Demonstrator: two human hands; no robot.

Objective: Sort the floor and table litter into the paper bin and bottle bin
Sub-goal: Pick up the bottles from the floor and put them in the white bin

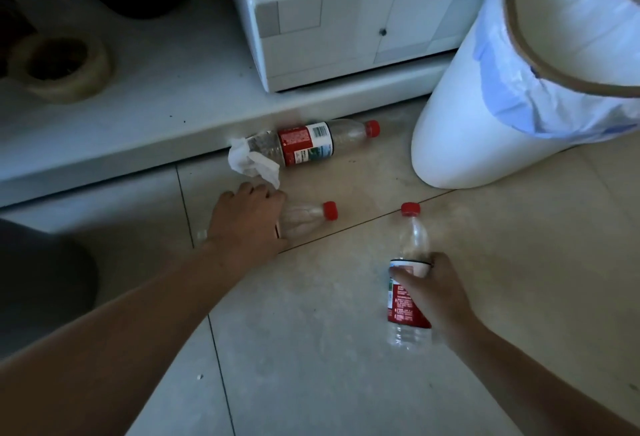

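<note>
Right hand (pixel 433 292) wrapped around the label of an empty bottle (pixel 408 283), red cap pointing away, base towards the body, lifted or just off the tiled floor (pixel 346 349) — hard to tell which. Left hand (pixel 247 219) laid palm-down over a second bottle (pixel 304 221) lying on its side, fingers curled across the body, cap sticking out to the right; whether actually gripped or only covered, cannot tell. A third bottle (pixel 311 141) lying further off against the edge of the low white ledge (pixel 138 124), with a crumpled tissue (pixel 252 160) touching its base end and sitting just beyond the left fingertips. White bin with a blue liner (pixel 502 89) standing to the right, near the third bottle's cap; which sort of litter belongs in it, not shown.

Probably the pick-up stage, one bottle per hand. To do it well: close the left fingers under the curve of the bottle, not just on top, since a thin empty bottle rolls and dents easily under a flat press. Grip on the labelled middle, as on the right side, for balance. Keep clear of the tissue while lifting, so paper does not get dragged along with plastic. Then carry both bottles together and drop them cap-first or sideways into the bottle bin. After that, back for the third bottle, and the tissue separately for the paper bin
</note>
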